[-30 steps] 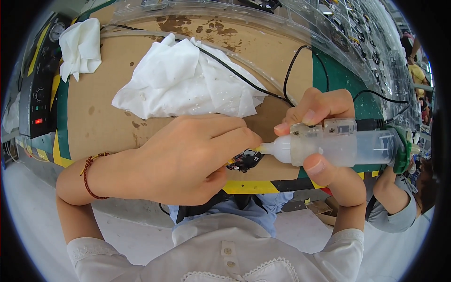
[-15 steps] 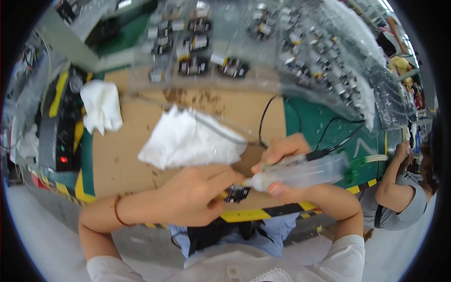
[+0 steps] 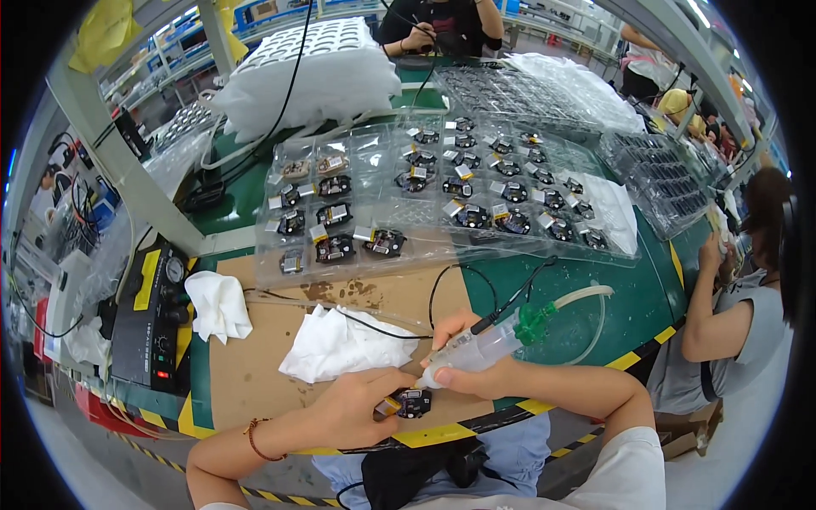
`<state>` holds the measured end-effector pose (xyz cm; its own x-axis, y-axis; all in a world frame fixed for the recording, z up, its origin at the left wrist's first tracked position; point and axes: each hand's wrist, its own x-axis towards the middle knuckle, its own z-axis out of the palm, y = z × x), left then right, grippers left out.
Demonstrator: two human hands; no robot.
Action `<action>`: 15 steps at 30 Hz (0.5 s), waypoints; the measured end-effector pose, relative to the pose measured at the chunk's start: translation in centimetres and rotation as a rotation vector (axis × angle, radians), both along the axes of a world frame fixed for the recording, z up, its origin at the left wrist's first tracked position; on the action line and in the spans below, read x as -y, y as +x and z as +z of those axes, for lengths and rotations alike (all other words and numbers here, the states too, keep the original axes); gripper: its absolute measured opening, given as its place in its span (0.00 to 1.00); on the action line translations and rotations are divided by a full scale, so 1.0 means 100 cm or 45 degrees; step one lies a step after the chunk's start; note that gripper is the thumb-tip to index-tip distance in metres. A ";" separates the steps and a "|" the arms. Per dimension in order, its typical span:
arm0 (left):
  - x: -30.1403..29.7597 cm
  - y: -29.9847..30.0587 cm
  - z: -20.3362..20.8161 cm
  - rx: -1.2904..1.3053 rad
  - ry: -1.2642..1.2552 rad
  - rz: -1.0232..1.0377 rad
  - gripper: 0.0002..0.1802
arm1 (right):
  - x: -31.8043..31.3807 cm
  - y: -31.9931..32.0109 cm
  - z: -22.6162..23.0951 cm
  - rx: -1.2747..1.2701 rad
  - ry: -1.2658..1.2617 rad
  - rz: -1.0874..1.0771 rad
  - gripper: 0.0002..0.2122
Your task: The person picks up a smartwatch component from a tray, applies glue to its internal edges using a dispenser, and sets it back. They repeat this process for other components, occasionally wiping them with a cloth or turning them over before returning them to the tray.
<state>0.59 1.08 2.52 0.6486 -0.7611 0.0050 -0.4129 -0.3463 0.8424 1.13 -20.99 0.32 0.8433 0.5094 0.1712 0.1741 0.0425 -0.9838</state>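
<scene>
My left hand (image 3: 361, 408) is closed on a small black circuit board (image 3: 415, 403), which has a yellow part (image 3: 388, 406) at its left end, close to the table's front edge. My right hand (image 3: 476, 378) is wrapped round a clear dispensing syringe (image 3: 500, 342), tilted with its tip down at the board; whether the tip touches is too small to tell. A green cap (image 3: 535, 323) with a pale hose closes the syringe's upper end. Alongside the barrel, in the same grip, lies a slim piece with a black cable (image 3: 484, 323). A crumpled white cloth (image 3: 336, 344) lies just beyond my left hand.
Clear plastic trays (image 3: 365, 263) of similar boards spread across the far side. A black dispenser box (image 3: 153, 323) with a gauge stands left, beside another white cloth (image 3: 218, 306). Stacked white trays (image 3: 306, 68) stand behind. A co-worker (image 3: 731, 306) sits at the right.
The view has tilted up, so more of the far table shows and everything sits differently in the picture. The syringe appears more steeply angled. Both hands keep their holds.
</scene>
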 end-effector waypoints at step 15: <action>0.000 0.000 -0.003 0.058 0.046 -0.021 0.24 | -0.003 -0.001 -0.006 0.009 0.094 -0.153 0.14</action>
